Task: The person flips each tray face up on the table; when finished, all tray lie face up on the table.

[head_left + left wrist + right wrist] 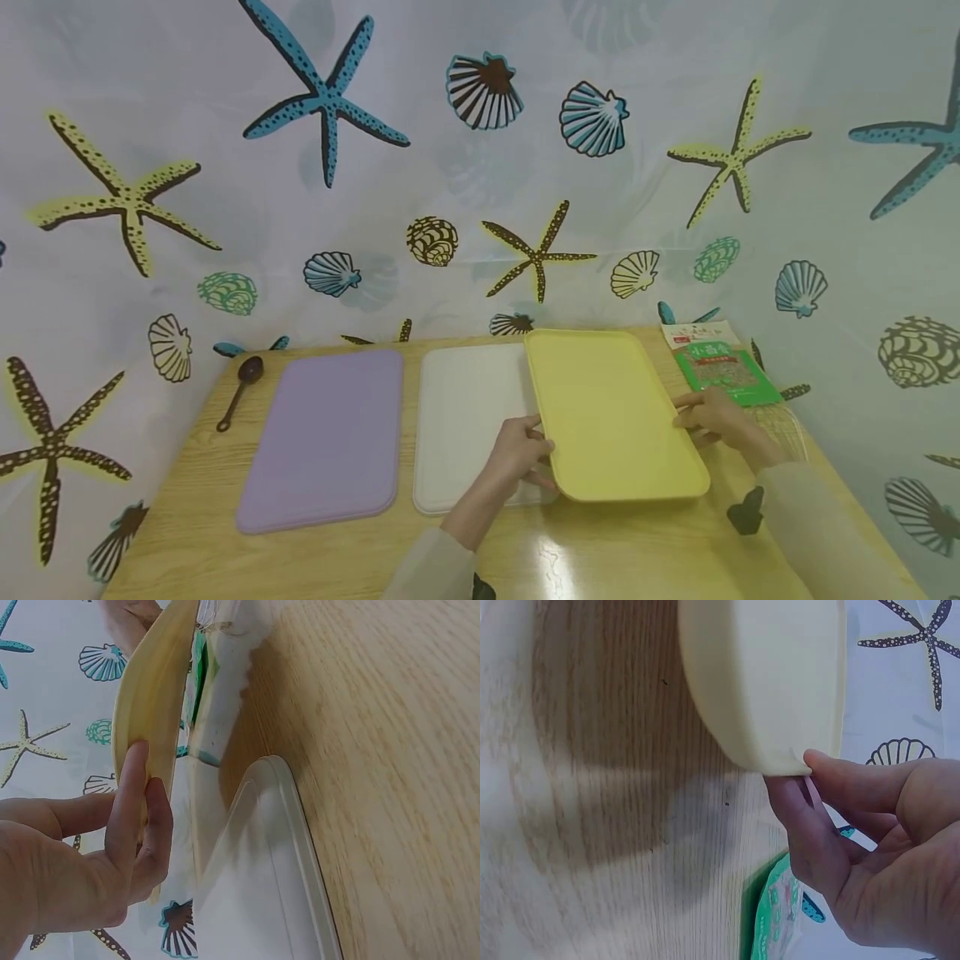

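Note:
A yellow rectangular tray [611, 408] is held raised above the table, its shadow falling on the wood in the right wrist view. My left hand [519, 457] grips its left edge, with fingers against the underside in the left wrist view. On the opposite edge, my right hand [716, 419] pinches the rim between thumb and fingers. Partly beneath the yellow tray lies a white tray [468, 433], its right side hidden in the head view. A purple tray [330, 433] rests flat on the table to the left of the white one.
A dark brown spoon [242, 392] lies at the table's far left. At the right, behind my right hand, is a green and white food packet [723, 371], with a clear ribbed container [783, 425] beside it. A patterned curtain [450, 183] hangs behind the wooden table [300, 558].

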Action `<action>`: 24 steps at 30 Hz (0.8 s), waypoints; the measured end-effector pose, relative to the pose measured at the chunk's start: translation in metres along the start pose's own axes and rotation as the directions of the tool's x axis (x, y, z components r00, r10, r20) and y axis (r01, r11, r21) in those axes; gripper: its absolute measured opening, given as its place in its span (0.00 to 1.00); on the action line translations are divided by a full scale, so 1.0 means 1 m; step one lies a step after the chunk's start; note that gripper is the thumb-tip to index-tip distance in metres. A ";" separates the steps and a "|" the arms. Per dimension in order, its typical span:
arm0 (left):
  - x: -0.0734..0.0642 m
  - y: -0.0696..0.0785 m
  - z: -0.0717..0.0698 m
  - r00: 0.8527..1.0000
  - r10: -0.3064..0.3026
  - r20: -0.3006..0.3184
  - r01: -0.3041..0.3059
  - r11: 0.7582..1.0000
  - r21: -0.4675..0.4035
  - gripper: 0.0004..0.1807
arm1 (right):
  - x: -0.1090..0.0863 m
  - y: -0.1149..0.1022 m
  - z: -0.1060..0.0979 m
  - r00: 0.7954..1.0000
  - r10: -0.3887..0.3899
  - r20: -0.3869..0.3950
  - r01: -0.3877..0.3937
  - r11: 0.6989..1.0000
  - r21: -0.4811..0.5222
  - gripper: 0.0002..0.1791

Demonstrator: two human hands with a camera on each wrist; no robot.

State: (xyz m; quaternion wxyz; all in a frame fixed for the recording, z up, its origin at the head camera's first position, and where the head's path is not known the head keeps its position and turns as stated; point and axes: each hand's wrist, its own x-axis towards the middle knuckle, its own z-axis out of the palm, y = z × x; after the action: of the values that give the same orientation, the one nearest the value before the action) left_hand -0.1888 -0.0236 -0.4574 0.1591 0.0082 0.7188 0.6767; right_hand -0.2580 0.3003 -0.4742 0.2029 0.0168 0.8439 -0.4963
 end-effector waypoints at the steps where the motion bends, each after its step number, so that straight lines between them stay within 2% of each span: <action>1: 0.003 -0.001 0.001 1.000 -0.002 -0.009 0.002 1.000 0.011 0.30 | 0.000 0.000 -0.001 1.000 -0.001 -0.003 0.001 1.000 -0.003 0.27; 7: 0.021 -0.004 0.007 0.996 -0.054 -0.076 0.062 0.992 0.106 0.29 | 0.000 0.000 -0.007 1.000 -0.004 -0.020 0.003 1.000 -0.024 0.26; 12: 0.032 -0.004 0.015 0.994 -0.068 -0.089 0.086 0.973 0.215 0.25 | 0.001 0.003 -0.015 0.999 0.002 -0.043 -0.004 0.999 -0.047 0.27; 13: 0.033 -0.004 0.016 0.994 -0.066 -0.092 0.085 0.971 0.222 0.23 | 0.002 0.004 -0.017 0.999 0.002 -0.046 -0.004 0.999 -0.049 0.27; 16: 0.037 -0.006 0.021 0.994 -0.056 -0.097 0.075 0.975 0.209 0.03 | 0.004 0.006 -0.021 0.999 0.001 -0.046 -0.004 0.998 -0.060 0.27; 17: 0.039 -0.007 0.022 0.994 -0.053 -0.097 0.071 0.977 0.201 0.05 | 0.005 0.006 -0.022 0.999 0.002 -0.050 -0.005 0.998 -0.063 0.27; 20: 0.043 -0.010 0.026 0.995 -0.034 -0.096 0.054 0.975 0.215 0.20 | 0.008 0.007 -0.025 0.998 -0.003 -0.065 -0.003 0.995 -0.100 0.27; 22: 0.044 -0.013 0.028 0.995 -0.028 -0.094 0.050 0.969 0.240 0.21 | 0.010 0.006 -0.027 0.997 -0.003 -0.074 -0.007 0.991 -0.132 0.27; 23: 0.045 -0.014 0.028 0.995 -0.024 -0.094 0.046 0.969 0.244 0.17 | 0.011 0.006 -0.028 0.997 -0.004 -0.076 -0.007 0.989 -0.149 0.27; 24: 0.045 -0.015 0.029 0.995 -0.021 -0.093 0.044 0.967 0.252 0.17 | 0.012 0.005 -0.028 0.997 -0.004 -0.080 -0.010 0.986 -0.164 0.27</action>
State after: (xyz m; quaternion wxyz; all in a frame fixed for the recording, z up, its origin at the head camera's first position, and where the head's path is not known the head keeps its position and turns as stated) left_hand -0.2217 0.0134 -0.4828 0.1352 -0.0137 0.8059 0.5763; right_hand -0.2768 0.3249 -0.4709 0.1704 0.0211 0.8894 -0.4237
